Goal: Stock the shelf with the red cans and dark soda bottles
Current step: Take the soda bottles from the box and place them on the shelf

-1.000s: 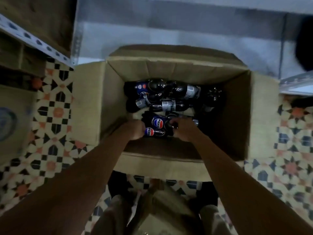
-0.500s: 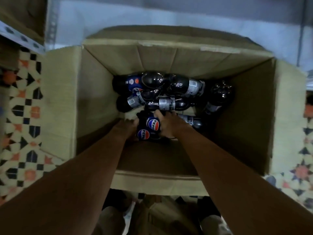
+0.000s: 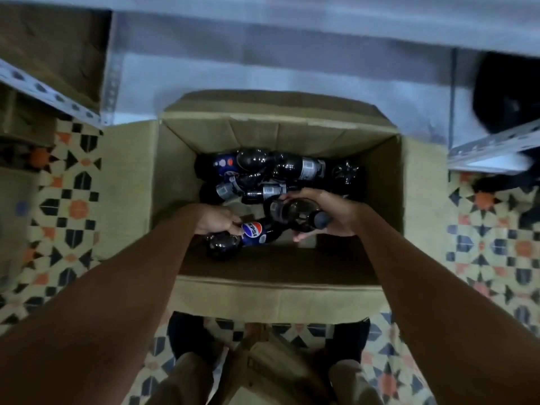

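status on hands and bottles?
Left hand grips a Pepsi bottle. Right hand grips a second bottle. Both inside the cardboard box. Nothing blocking the lift out.

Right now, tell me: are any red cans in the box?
No, the cardboard box holds only dark soda bottles; no red can shows.

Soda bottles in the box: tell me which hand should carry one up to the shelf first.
Right. The right hand already has a bottle lifted clear of the pile, cap end toward the person. The left hand only grips the labelled bottle low in the cardboard box.
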